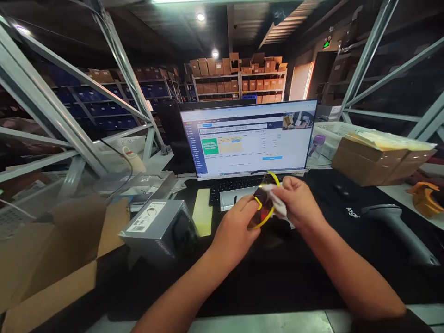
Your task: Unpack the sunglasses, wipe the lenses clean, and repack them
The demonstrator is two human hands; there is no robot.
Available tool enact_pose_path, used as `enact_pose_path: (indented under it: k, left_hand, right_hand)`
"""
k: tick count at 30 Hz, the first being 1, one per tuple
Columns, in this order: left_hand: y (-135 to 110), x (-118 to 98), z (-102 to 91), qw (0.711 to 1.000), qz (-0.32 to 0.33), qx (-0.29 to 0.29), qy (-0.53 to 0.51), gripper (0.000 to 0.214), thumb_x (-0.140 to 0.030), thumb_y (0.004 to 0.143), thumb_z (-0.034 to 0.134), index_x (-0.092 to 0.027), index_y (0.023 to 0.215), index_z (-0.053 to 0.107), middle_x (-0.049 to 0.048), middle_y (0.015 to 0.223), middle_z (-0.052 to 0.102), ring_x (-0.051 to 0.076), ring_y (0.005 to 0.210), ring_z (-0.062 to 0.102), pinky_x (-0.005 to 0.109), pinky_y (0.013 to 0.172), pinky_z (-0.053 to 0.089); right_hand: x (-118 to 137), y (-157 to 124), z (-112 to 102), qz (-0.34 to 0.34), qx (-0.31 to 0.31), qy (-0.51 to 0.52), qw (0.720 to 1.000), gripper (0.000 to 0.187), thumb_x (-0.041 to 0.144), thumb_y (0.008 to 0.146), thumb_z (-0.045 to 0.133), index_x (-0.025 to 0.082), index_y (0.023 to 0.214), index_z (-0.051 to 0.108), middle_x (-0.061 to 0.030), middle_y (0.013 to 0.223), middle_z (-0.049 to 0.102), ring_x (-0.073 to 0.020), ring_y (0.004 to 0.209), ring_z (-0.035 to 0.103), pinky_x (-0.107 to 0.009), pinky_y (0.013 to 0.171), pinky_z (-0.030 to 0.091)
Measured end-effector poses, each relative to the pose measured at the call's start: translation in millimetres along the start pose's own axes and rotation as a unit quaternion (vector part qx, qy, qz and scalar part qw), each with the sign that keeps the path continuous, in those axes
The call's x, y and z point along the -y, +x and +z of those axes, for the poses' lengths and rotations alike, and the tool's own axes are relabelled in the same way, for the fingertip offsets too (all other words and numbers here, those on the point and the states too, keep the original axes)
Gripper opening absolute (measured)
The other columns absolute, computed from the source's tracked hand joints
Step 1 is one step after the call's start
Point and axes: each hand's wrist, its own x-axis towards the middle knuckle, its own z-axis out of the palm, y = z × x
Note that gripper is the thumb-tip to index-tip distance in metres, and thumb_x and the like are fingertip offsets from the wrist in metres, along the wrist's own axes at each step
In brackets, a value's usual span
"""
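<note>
Above the mat, in front of the keyboard, my left hand (233,229) is closed around a black item with a curved yellow band (276,179); its exact kind is hard to make out. My right hand (301,202) pinches a crumpled white cloth (278,203), which lies against that item. Part of the item is hidden by my fingers and the cloth. To the left of my hands stands a dark grey product box (152,231) with a white label on top. A yellow paper strip (202,210) lies between box and hands.
An open cardboard carton (52,296) stands at the left front. A monitor (249,138) is behind the black keyboard (222,187). On the right are a barcode scanner (398,226), a mouse (342,189), an orange tape dispenser (425,198) and a cardboard box (371,162) holding yellowish packets.
</note>
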Motion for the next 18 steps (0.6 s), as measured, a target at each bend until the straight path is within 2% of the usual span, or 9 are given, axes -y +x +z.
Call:
enact_pose_path:
  k: [2,5,7,10,12,14,16,18]
  left_hand:
    - [0,-2,1.3,1.000,0.021,0.011,-0.020,0.048,0.005,0.069,0.062,-0.022,0.108,0.057,0.0067,0.119,0.063,0.023,0.112,0.062,0.034,0.094,0.054]
    - [0,-3,5.9,0.999,0.012,0.000,-0.034,0.045,0.004,0.070,0.059,-0.022,0.107,0.057,0.0065,0.118,0.064,0.023,0.113,0.062,0.035,0.095,0.053]
    - [-1,-2,7.8,0.999,-0.020,-0.012,-0.033,0.038,0.002,0.072,0.058,-0.022,0.101,0.058,0.0059,0.112,0.065,0.022,0.108,0.063,0.034,0.091,0.054]
    - [-2,0,7.5,0.995,-0.077,-0.049,-0.038,0.027,-0.002,0.073,0.058,-0.021,0.093,0.056,0.0027,0.094,0.063,0.018,0.085,0.062,0.028,0.072,0.053]
    - [-3,2,6.5,0.993,-0.085,-0.072,-0.037,0.022,-0.003,0.073,0.055,-0.021,0.088,0.053,0.0011,0.085,0.059,0.017,0.077,0.058,0.026,0.065,0.049]
    - [-3,3,5.6,0.994,-0.072,-0.082,-0.026,0.020,-0.003,0.073,0.053,-0.021,0.084,0.051,0.0011,0.084,0.058,0.017,0.078,0.057,0.027,0.067,0.047]
    - [-2,4,4.7,0.995,-0.057,-0.085,-0.015,0.018,-0.005,0.073,0.055,-0.021,0.081,0.051,0.0007,0.082,0.057,0.017,0.078,0.056,0.027,0.067,0.047]
    - [0,2,2.9,0.996,-0.036,-0.081,-0.016,0.019,-0.007,0.074,0.059,-0.021,0.085,0.054,0.0016,0.087,0.060,0.018,0.082,0.059,0.027,0.070,0.050]
  right_hand:
    - [3,10,-7,0.034,-0.017,0.073,0.997,0.063,0.037,0.056,0.089,0.024,0.058,0.027,0.0096,0.045,0.040,-0.0067,0.038,0.034,-0.020,0.038,0.023]
    - [3,15,-7,0.037,-0.035,0.093,0.994,0.063,0.040,0.056,0.088,0.023,0.059,0.028,0.0092,0.047,0.042,-0.0063,0.040,0.034,-0.020,0.038,0.024]
    - [-1,7,1,0.006,-0.045,0.047,0.998,0.058,0.040,0.062,0.084,0.023,0.060,0.029,0.0098,0.049,0.038,-0.0061,0.042,0.032,-0.020,0.041,0.024]
    - [-12,-16,18,-0.085,-0.041,-0.098,0.991,0.047,0.029,0.067,0.077,0.023,0.059,0.030,0.0091,0.052,0.034,-0.0069,0.048,0.030,-0.021,0.045,0.025]
    - [-21,-30,27,-0.146,-0.025,-0.188,0.971,0.043,0.022,0.067,0.072,0.022,0.055,0.030,0.0084,0.051,0.034,-0.0074,0.050,0.030,-0.022,0.048,0.025]
    - [-24,-37,31,-0.174,-0.008,-0.222,0.959,0.043,0.021,0.068,0.069,0.021,0.052,0.030,0.0080,0.049,0.035,-0.0074,0.050,0.029,-0.023,0.049,0.025]
    - [-20,-35,29,-0.155,0.009,-0.201,0.967,0.045,0.023,0.067,0.071,0.021,0.050,0.029,0.0078,0.048,0.035,-0.0072,0.049,0.029,-0.023,0.048,0.024]
    - [-9,-26,21,-0.106,0.024,-0.152,0.983,0.048,0.024,0.062,0.076,0.022,0.049,0.030,0.0079,0.047,0.036,-0.0068,0.048,0.029,-0.022,0.046,0.024]
